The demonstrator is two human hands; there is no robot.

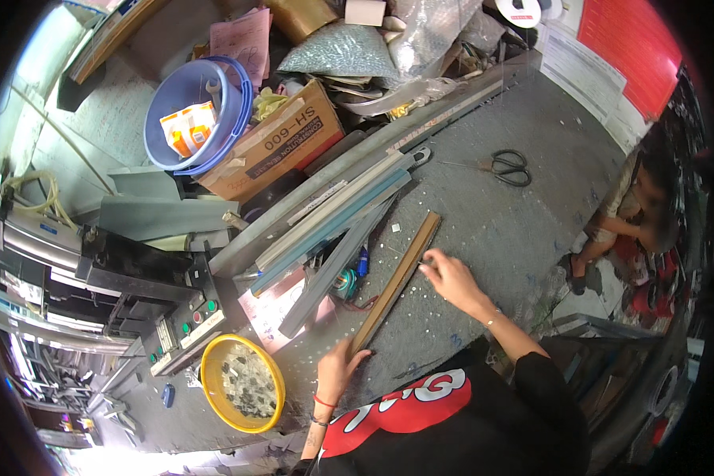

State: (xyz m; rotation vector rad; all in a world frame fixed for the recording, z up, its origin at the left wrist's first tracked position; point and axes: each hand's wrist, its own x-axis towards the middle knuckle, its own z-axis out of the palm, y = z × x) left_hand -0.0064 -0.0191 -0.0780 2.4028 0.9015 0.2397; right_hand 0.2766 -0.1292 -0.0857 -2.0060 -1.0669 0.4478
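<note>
Brown strip (397, 279), long and flat, lies slantwise on the grey counter (492, 230), running from about 7 o'clock near the person's body up toward 1 o'clock. The left hand (339, 366) presses on its near end, the fingers (359, 356) laid flat and spread over the strip rather than curled round it. The right hand (451, 278) sits at 3 o'clock of the strip's middle, its fingers (428, 264) pinched together at the strip's edge; whether they hold something small cannot be told. Small pale bits are scattered on the counter around the strip. Just at 9 o'clock of the strip lies a bundle of long grey metal profiles (333, 222), slanted the same way. A yellow bowl (241, 384) of small pieces stands at 9 o'clock of the left hand. Black scissors (509, 167) lie well apart at 1 o'clock, and a cardboard box (271, 143) and a blue bucket (197, 115) stand at 11 o'clock.
</note>
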